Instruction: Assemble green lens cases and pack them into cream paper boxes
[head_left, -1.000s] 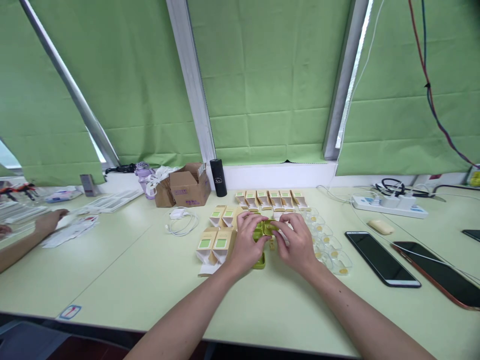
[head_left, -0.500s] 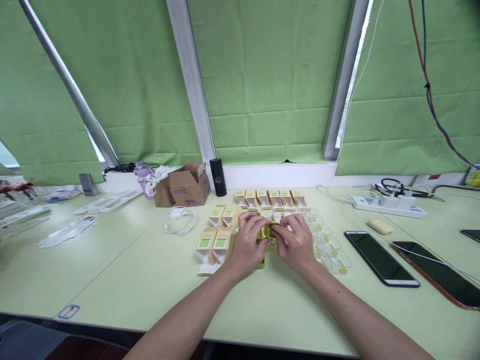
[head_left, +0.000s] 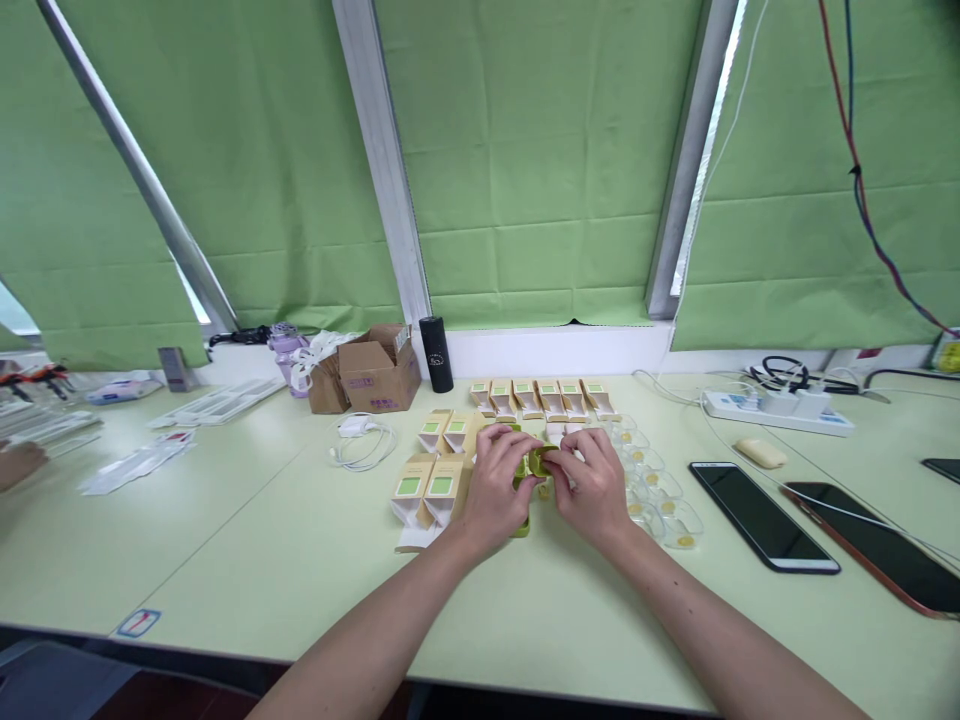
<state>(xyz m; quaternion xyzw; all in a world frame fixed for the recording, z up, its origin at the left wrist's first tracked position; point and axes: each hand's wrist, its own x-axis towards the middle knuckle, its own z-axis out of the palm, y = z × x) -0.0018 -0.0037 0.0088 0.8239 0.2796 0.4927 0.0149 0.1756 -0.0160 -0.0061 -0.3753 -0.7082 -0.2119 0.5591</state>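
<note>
My left hand (head_left: 499, 480) and my right hand (head_left: 592, 482) meet over the table's middle, fingers curled round a small green case (head_left: 535, 463) held between them. A green piece (head_left: 522, 524) shows under my left hand on the table. Small tan boxes with green labels (head_left: 427, 487) lie just left of my left hand. A row of the same boxes (head_left: 541, 397) stands behind my hands. Clear plastic trays with yellow dots (head_left: 660, 497) run along the right of my right hand.
Two phones (head_left: 763, 515) lie to the right, with a power strip (head_left: 777, 412) and cables behind. A cardboard box (head_left: 379, 375), a black cylinder (head_left: 436, 354) and a white cable (head_left: 362, 443) sit at the back left. Another person's hand (head_left: 19, 462) shows at the far left edge.
My hands have closed tighter on the green case and shifted slightly. The other person's hand at the left drew back toward the frame's edge.
</note>
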